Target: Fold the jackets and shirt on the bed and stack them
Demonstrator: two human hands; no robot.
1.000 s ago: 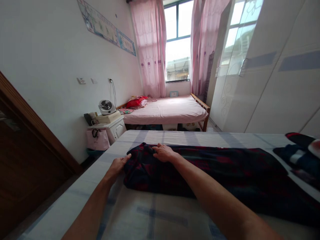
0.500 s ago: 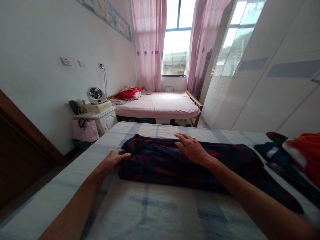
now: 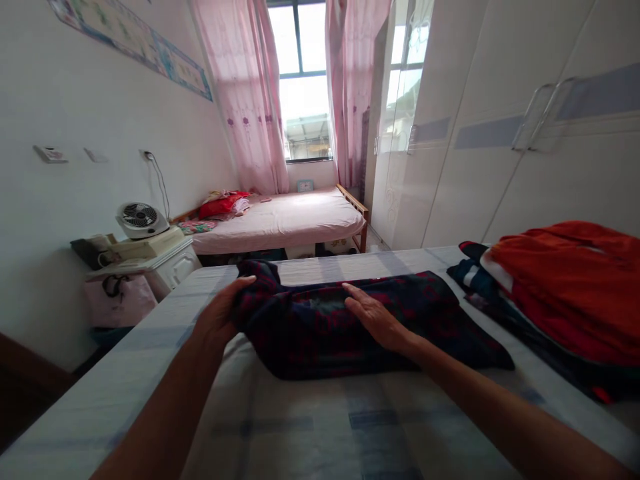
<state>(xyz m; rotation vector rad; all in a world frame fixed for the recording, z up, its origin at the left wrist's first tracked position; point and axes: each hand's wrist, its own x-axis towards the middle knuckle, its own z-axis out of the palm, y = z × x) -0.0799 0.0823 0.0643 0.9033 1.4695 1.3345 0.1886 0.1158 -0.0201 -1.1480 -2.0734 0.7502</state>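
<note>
A dark navy and red patterned garment (image 3: 320, 340) lies folded lengthwise across the bed sheet (image 3: 280, 433) in front of me. Its exact kind does not show. My left hand (image 3: 225, 310) grips the garment's left end, which is bunched and raised a little off the sheet, with the thumb on top and the other fingers hidden. My right hand (image 3: 373, 317) rests flat on the middle of the garment, its fingers stretched out.
A pile of clothes with an orange garment (image 3: 575, 280) on top sits to the right. Beyond stand a second bed (image 3: 300, 217), a white wardrobe (image 3: 480, 113) and a bedside cabinet (image 3: 173, 267) with a fan (image 3: 143, 219). A pink bag (image 3: 120, 303) is beside the cabinet.
My left hand has lifted the garment's left end and begun turning it inward. My right hand stays on the garment's middle. The view has swung right, showing more of the clothes pile.
</note>
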